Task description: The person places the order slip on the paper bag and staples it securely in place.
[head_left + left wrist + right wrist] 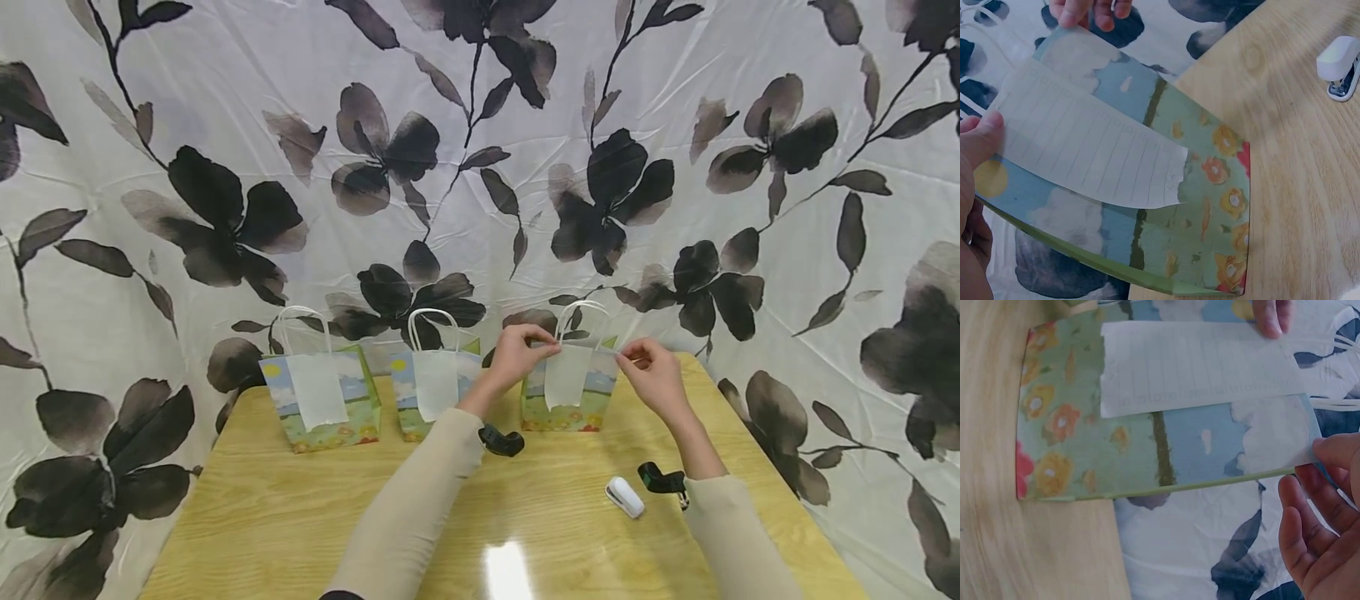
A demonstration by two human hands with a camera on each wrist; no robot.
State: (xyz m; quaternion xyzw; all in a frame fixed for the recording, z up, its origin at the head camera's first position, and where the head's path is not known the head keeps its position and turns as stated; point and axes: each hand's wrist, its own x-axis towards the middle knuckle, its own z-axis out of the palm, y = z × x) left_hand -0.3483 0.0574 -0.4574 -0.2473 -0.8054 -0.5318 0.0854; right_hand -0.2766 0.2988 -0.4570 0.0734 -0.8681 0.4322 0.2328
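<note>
A small paper gift bag, printed with sky, grass and flowers, stands upright between the hands. A torn-ended slip of lined paper lies against its front below the white handles. My left hand pinches the slip's top edge against the bag's rim, the thumb in front. At the bag's other top corner, my right hand pinches the rim between thumb and index finger. The right hand's other fingers are loosely curled outside the bag.
Two similar bags, a left one and a middle one, stand on the wooden table with paper slips on their fronts. A white mini stapler lies near the right wrist. Floral cloth hangs behind the table.
</note>
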